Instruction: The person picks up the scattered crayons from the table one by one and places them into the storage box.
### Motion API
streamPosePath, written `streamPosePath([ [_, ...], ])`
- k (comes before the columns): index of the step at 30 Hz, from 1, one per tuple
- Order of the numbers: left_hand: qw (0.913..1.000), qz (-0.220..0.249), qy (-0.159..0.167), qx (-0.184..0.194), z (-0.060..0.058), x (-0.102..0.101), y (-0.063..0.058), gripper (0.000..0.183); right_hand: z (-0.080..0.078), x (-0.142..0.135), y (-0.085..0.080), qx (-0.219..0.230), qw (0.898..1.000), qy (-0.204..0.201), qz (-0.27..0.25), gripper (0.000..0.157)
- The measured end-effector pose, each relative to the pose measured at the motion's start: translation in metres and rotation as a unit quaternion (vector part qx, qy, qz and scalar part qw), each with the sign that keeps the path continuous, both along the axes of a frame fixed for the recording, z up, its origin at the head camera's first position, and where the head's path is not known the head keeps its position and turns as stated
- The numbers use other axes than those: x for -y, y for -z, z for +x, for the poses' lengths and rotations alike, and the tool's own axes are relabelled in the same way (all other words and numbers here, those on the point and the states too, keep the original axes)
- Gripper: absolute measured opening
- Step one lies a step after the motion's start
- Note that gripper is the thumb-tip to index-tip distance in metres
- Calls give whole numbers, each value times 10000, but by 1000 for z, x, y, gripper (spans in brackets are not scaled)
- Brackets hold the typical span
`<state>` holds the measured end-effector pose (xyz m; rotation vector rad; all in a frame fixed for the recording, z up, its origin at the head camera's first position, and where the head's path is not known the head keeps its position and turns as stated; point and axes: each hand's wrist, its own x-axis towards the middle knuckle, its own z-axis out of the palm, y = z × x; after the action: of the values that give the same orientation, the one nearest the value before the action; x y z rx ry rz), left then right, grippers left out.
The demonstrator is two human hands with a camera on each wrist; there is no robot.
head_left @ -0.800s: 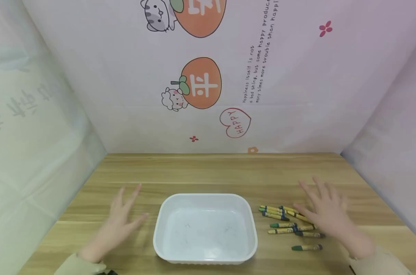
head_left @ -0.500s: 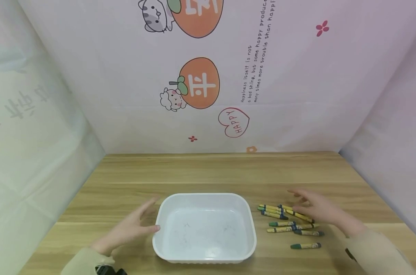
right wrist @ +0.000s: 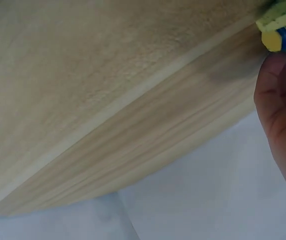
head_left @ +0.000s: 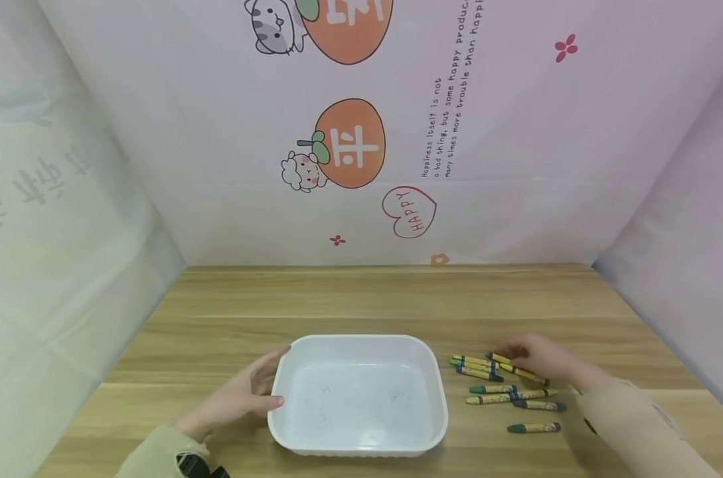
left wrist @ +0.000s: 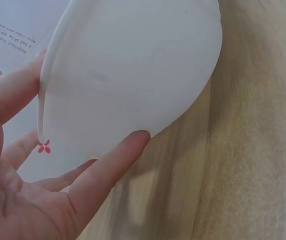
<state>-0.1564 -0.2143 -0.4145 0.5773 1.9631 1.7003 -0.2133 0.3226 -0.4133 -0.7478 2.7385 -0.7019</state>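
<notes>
My left hand [head_left: 236, 398] is at the left side of a white plastic tray [head_left: 361, 454]. Its thumb lies over the rim and the other fingers reach along the outside wall, as the left wrist view shows with the tray wall [left wrist: 133, 65] between them. To the tray's right, my right hand [head_left: 540, 358] is low over a loose group of crayons, fingers bent downward. Its fingertips meet a yellow crayon [right wrist: 272, 41] in the right wrist view; whether they pinch it I cannot tell. A green crayon [head_left: 534, 428] lies apart, nearer the front.
Several more crayons [head_left: 477, 374] in yellow and green wrappers lie between the tray and the right hand. The wooden table [head_left: 337, 292] ends at a printed white cloth [head_left: 504, 219] behind, with pale cloth walls [head_left: 68, 265] on both sides.
Both hands were raised with spread fingers. The left has come right onto the tray's edge; the right has lowered to the crayons, its fingers bending down. The tray and crayons stay put.
</notes>
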Motion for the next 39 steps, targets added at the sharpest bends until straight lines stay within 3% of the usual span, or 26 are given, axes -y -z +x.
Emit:
streamPosePath([
  [5, 9987, 206, -86, 469, 1, -1, -1, 94, -2, 3, -3, 51, 10000, 47, 64, 24],
  [11, 9977, 340, -120, 574, 2, 0, -3, 94, -4, 28, -24, 15, 9998, 218, 17, 27],
  [18, 9975, 284, -205, 613, 2, 1, -2, 93, -12, 112, -73, 93, 9994, 1, -333, 29],
  [23, 9974, 269, -231, 621, 3, -1, -3, 94, -10, 190, -93, -137, 9956, -868, -337, 27],
  [26, 9973, 231, -258, 645, 3, -1, -3, 94, -8, 235, -92, -270, 9892, -1437, -82, 25],
  [31, 9974, 165, -259, 648, 3, -1, -3, 93, -6, 288, -73, 48, 9840, -1687, 575, 25],
  [39, 9978, 228, -242, 581, 3, -1, 0, 93, -4, 316, -49, -241, 9772, -1761, 1160, 24],
])
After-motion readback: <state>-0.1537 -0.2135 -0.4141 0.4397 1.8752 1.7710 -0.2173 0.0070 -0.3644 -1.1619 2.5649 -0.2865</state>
